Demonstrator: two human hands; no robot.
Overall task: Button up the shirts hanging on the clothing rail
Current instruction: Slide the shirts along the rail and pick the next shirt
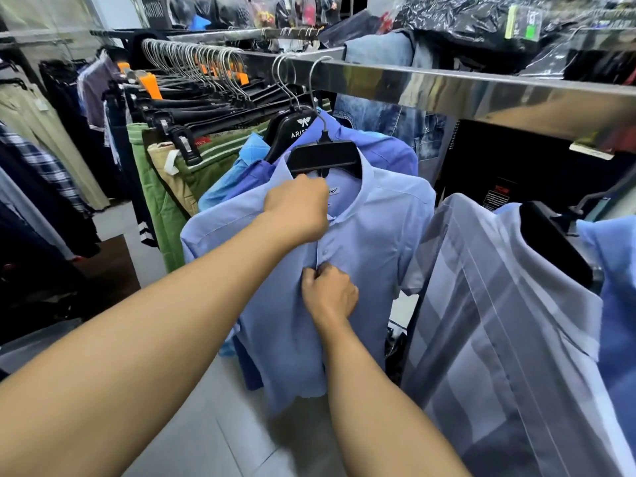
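Note:
A light blue short-sleeved shirt (375,235) hangs on a black hanger (325,156) from the shiny metal rail (447,84). My left hand (297,208) grips the shirt's front just under the collar, fingers curled into the cloth. My right hand (330,292) pinches the placket lower down, a little below a small button (324,253). Below my right hand the front edges hang together to the hem. A darker blue shirt (385,146) hangs directly behind on another black hanger (292,129).
A grey-white striped shirt (499,304) hangs close on the right on its own black hanger (554,235). Left along the rail hang green and tan trousers (161,187) on clip hangers. Denim and bagged clothes lie beyond the rail. Grey floor tiles (206,425) show below.

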